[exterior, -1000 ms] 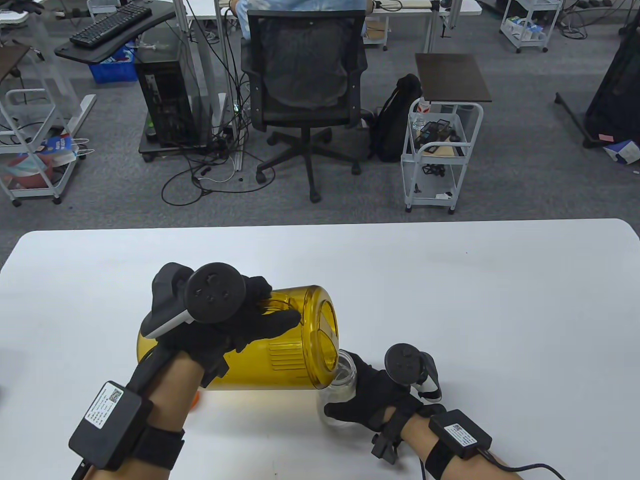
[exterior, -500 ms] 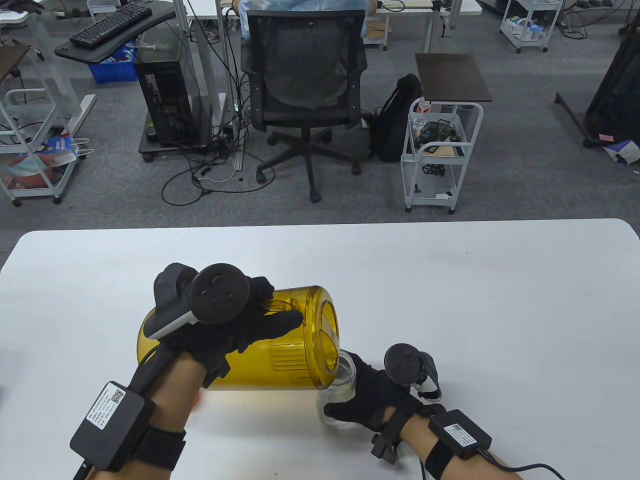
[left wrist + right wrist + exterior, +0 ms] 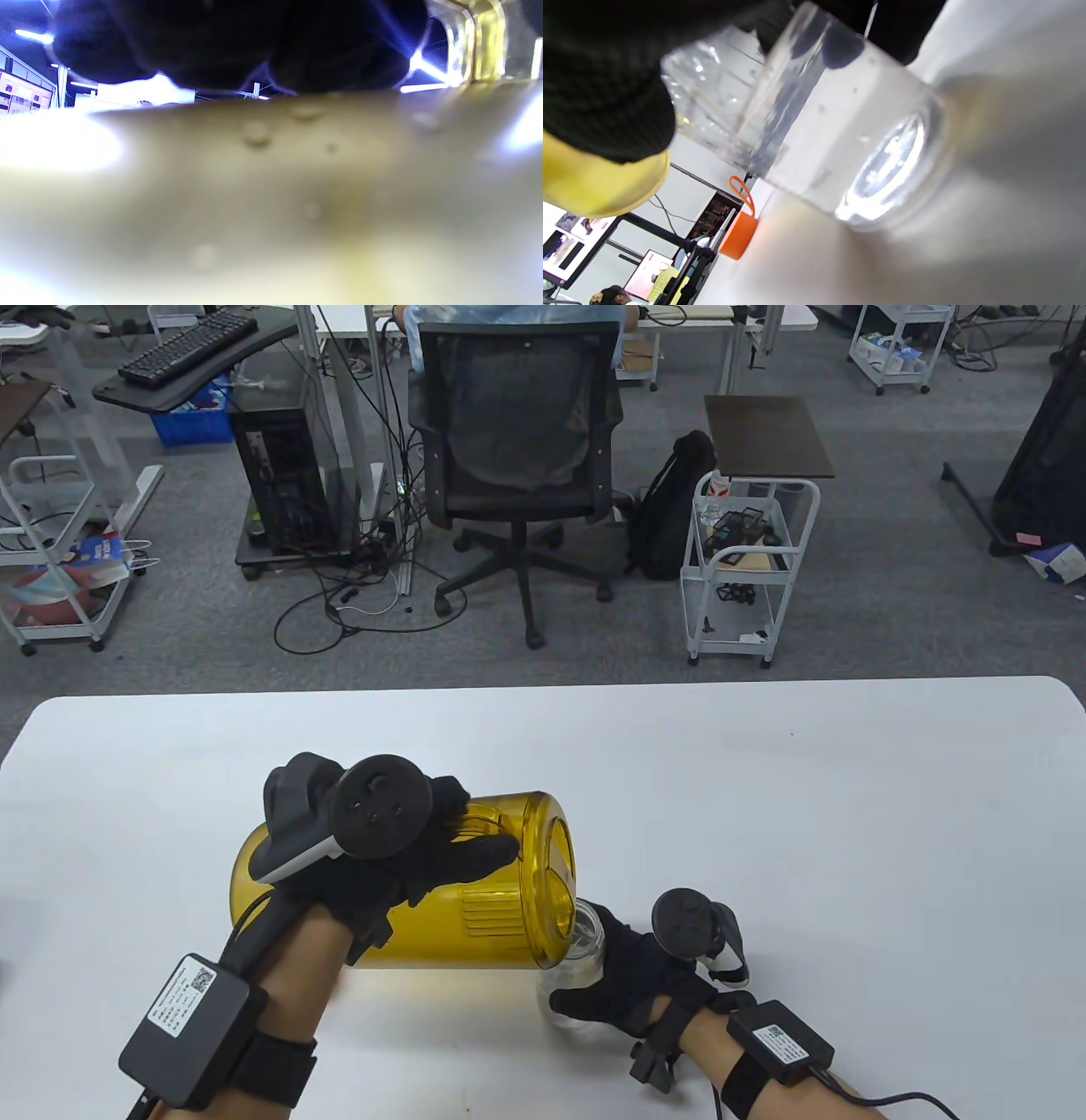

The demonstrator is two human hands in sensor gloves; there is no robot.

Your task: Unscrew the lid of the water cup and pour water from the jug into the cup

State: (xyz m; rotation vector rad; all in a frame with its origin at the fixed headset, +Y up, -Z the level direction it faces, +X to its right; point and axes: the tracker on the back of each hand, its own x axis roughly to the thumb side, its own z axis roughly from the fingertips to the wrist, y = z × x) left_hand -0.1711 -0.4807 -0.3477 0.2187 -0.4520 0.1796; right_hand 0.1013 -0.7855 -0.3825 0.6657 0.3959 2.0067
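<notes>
The left hand [image 3: 399, 857] grips the yellow jug [image 3: 501, 899] tipped on its side, spout at three o'clock over the clear cup [image 3: 581, 963], which the right hand [image 3: 632, 984] clasps upright on the white table [image 3: 764, 814] against tipping, its orange lid [image 3: 738, 235] already off.

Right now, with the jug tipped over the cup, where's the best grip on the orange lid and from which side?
Take the orange lid by its round side wall, coming from above. It sits on the table, apart from the cup, with its thin loop on top. The loop looks too floppy for a firm grip. It's hidden in the table view, so its exact spot is unclear.
</notes>
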